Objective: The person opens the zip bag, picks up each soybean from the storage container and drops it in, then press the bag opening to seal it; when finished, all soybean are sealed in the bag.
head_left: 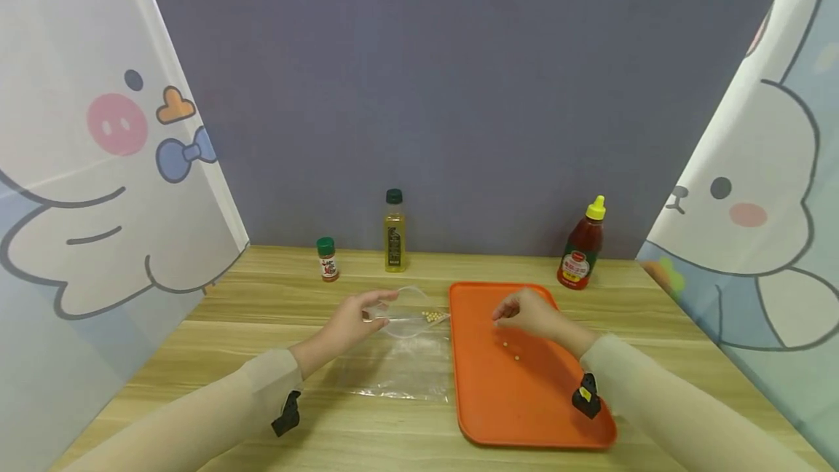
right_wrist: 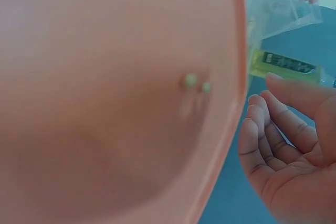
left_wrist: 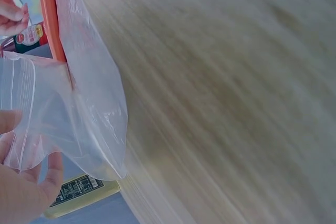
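Observation:
My left hand (head_left: 350, 323) grips the mouth of a clear zip bag (left_wrist: 79, 114), holding it spread between thumb and fingers. Several pale yellow beans (head_left: 432, 317) lie gathered in the bag's far corner, beside the tray. The rest of the bag lies on the table. Over the orange tray (head_left: 485, 406) hovers my right hand (head_left: 527, 312), its fingers loosely curled. In the right wrist view, a small gap shows between thumb and index fingertips, and I see nothing in it. Two loose beans (right_wrist: 190, 80) rest on the tray below that hand.
Along the back of the wooden table (head_left: 262, 297) stand a small green-capped spice jar (head_left: 328, 262), a bottle of yellow oil (head_left: 395, 235) and a red sauce bottle (head_left: 580, 250) with a yellow tip. A grey panel (head_left: 419, 93) rises behind them, with cartoon-printed panels at both sides.

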Action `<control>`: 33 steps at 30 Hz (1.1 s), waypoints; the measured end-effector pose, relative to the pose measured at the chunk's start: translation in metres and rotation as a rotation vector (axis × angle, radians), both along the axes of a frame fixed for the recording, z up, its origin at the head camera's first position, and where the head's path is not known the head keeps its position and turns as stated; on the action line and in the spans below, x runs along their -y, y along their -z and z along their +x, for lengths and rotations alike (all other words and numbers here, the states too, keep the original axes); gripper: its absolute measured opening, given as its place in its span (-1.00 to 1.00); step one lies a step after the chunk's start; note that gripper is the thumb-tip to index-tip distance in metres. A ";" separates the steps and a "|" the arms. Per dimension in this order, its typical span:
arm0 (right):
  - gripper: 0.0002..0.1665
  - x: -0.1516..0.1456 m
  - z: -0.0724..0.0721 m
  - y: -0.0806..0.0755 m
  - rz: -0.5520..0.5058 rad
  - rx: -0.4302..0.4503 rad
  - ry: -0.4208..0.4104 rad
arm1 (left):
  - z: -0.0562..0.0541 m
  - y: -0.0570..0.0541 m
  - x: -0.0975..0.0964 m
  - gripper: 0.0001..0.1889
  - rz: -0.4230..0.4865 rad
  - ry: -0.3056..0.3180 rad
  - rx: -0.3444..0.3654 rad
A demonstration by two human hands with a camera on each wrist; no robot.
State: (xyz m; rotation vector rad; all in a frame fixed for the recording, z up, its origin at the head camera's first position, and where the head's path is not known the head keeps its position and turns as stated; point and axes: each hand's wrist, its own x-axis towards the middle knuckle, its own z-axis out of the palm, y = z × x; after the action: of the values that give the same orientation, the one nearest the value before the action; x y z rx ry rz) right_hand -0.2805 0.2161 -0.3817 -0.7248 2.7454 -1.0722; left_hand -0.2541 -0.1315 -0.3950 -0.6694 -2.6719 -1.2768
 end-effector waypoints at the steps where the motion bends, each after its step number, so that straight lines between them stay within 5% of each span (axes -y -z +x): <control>1: -0.86 -0.002 0.001 0.002 0.003 -0.007 -0.005 | 0.000 0.001 0.000 -0.48 0.002 0.001 -0.001; 12: -0.86 -0.008 0.009 0.019 0.013 0.112 0.006 | -0.001 0.003 0.001 -0.48 0.023 -0.018 0.012; 33: -0.88 -0.008 0.000 0.018 0.018 0.088 -0.035 | 0.000 0.002 0.001 -0.49 -0.014 -0.019 -0.022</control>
State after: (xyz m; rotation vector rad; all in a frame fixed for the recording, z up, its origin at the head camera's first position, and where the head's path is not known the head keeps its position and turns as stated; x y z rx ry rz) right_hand -0.2801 0.2243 -0.3993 -0.7029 2.6558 -1.0444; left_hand -0.2543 -0.1329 -0.3972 -0.6547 -2.6651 -1.2404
